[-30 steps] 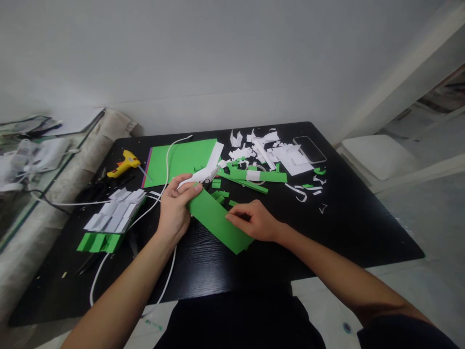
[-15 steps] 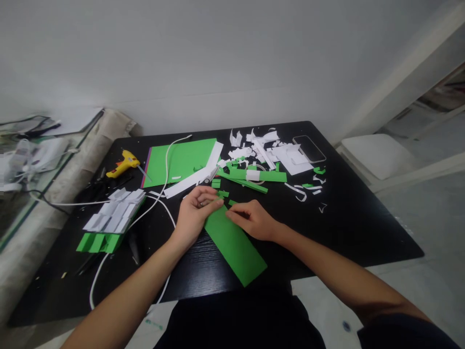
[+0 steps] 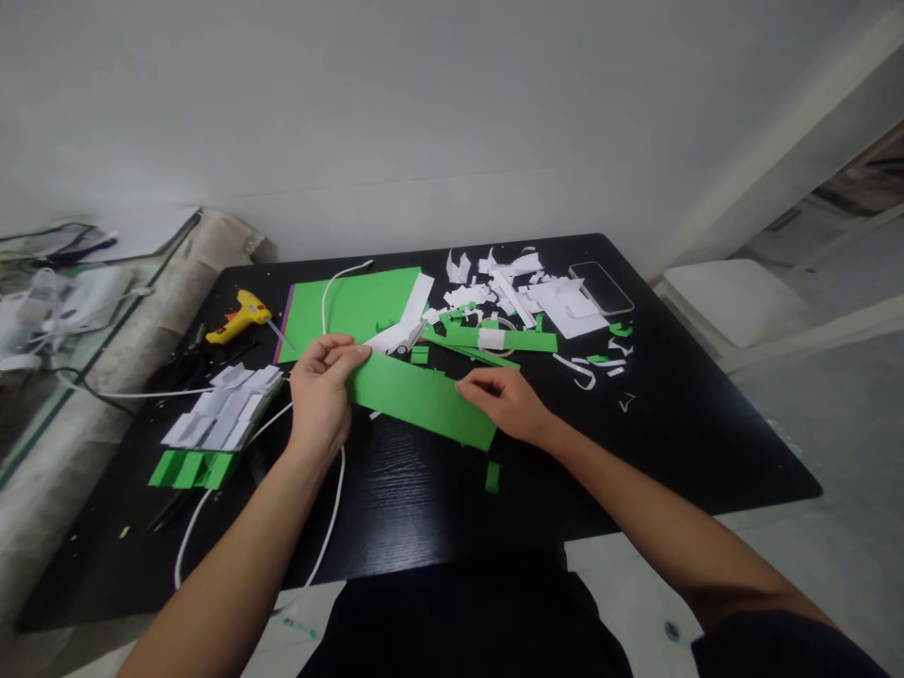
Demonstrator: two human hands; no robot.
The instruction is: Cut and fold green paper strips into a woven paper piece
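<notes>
Both hands hold a long green paper strip [image 3: 420,397] just above the black table [image 3: 670,424]. My left hand [image 3: 321,395] pinches its left end, fingers closed. Its right part is gripped by my right hand [image 3: 503,403], thumb and fingers pressed on the top edge. A small green offcut [image 3: 492,476] lies on the table below the strip's right end. Behind the strip are a large green sheet [image 3: 349,309], a white paper strip [image 3: 404,326] and scissors partly hidden beneath it.
A yellow glue gun [image 3: 241,317] lies at the left rear, its white cord [image 3: 321,527] running past my left wrist. Folded white and green pieces [image 3: 216,428] are stacked on the left. White and green scraps [image 3: 519,306] and a phone [image 3: 602,288] lie at the rear right.
The strip has swung from a steep diagonal to nearly level and moved up. My left hand shifted left to its end. A small green offcut now lies on the table.
</notes>
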